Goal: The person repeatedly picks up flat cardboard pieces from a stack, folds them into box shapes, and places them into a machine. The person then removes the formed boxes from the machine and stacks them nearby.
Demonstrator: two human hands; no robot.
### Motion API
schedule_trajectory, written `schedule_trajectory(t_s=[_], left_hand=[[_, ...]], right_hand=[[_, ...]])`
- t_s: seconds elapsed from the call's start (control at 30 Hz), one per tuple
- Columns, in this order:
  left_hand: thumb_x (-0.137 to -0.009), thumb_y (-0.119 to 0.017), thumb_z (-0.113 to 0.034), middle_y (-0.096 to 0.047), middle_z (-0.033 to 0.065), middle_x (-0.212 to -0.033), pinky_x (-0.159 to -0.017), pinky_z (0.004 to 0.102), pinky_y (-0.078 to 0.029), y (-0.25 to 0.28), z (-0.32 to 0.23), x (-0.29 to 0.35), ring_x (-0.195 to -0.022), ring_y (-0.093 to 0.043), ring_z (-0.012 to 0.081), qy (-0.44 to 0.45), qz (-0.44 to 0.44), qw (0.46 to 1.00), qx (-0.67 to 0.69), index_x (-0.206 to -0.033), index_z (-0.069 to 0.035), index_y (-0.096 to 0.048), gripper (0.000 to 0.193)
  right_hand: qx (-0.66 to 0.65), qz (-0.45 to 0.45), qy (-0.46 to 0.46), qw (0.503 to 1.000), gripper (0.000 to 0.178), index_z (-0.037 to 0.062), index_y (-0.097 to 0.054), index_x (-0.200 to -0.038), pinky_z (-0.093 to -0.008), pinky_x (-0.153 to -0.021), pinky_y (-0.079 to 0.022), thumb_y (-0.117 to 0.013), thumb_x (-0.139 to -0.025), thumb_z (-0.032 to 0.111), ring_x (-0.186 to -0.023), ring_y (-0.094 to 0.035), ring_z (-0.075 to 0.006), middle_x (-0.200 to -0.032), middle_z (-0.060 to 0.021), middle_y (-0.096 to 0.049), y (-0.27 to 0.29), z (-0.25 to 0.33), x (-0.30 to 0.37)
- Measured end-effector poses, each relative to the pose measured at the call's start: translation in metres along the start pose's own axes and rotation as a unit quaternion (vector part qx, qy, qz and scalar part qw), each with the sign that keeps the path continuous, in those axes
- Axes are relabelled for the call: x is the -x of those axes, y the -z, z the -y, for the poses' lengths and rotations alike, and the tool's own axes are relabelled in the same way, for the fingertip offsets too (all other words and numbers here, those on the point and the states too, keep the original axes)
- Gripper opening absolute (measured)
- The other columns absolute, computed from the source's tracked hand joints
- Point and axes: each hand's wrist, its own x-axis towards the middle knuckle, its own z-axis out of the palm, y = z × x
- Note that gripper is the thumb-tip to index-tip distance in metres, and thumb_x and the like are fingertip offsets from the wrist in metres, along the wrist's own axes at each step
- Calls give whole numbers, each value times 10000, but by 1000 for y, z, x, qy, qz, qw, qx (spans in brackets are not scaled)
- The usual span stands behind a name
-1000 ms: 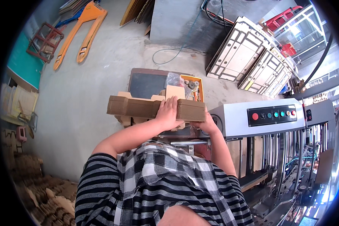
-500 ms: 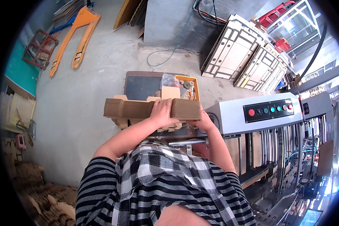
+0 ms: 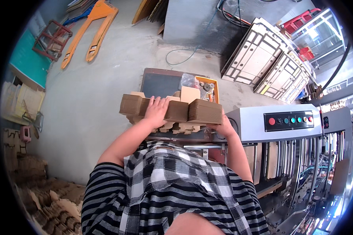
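Note:
A long stack of brown die-cut cardboard blanks point(image 3: 205, 111) lies crosswise in front of me, edges facing up, above a low table point(image 3: 161, 83). My left hand point(image 3: 156, 112) is closed over the stack left of its middle, fingers across the top and thumb on the near side. At the right end my right hand point(image 3: 224, 127) grips the lower corner; part of its fingers is hidden behind the cardboard. Lighter flaps point(image 3: 190, 94) stick up behind the stack, and more cut cardboard point(image 3: 186, 127) shows beneath it.
A yellow tray point(image 3: 216, 83) of small parts sits behind the stack. To the right stands a machine with a button panel point(image 3: 289, 120). Die boards point(image 3: 255, 55) lean at the back right, an orange pallet jack point(image 3: 96, 29) stands far left, and cardboard piles point(image 3: 59, 199) lie near left.
My left hand has shifted leftward along the stack, while my right hand keeps to the right end. The whole scene has slid slightly to the right in view.

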Motion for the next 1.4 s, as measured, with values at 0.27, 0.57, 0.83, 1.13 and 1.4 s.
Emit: schedule_trajectory(t_s=[0.27,0.57,0.83,1.13,1.4], left_hand=[[-585,-790,-344,-437,143,-1208,-1057,424,-228,-2,-5,-4,-1187,-378,291,2,-67,998,18,-1320,5,-329,935],[-575,-800,-349,-468,133,-1127,-1047,449,-236,-2,-3,-5,-1117,-421,288,-7,-46,999,2,-1245,12,-388,865],[-559,-812,-323,-466,138,-1134,-1053,452,-233,-8,-1,-4,-1127,-416,294,-15,-56,998,1,-1242,13,-388,871],[-551,-815,-325,-465,142,-1150,-1054,439,-230,-6,-2,-2,-1131,-413,293,-17,-56,998,7,-1248,13,-378,889],[-587,-793,-331,-488,129,-1106,-1054,436,-233,-8,-3,-1,-1114,-426,273,-26,-85,996,2,-1231,18,-405,829]], right_hand=[[-45,16,-67,997,899,58,-315,-1328,-347,-963,-422,-818,-585,118,-1120,-538,-284,-1194,-145,-552,0,-6,1],[-49,-109,-145,982,506,-1,-563,-1167,-319,-816,-501,-689,-677,14,-898,-640,-241,-1029,-172,-647,49,5,23],[274,-145,-38,950,148,103,-672,-809,-420,-623,-496,-623,-787,241,-697,-626,-305,-719,-119,-644,36,57,12],[408,-68,-49,909,154,53,-589,-738,-441,-634,-495,-566,-810,188,-687,-618,-347,-707,-159,-624,38,69,1],[292,-162,-76,940,191,33,-595,-763,-439,-636,-483,-561,-791,220,-720,-613,-366,-727,-184,-622,62,19,25]])
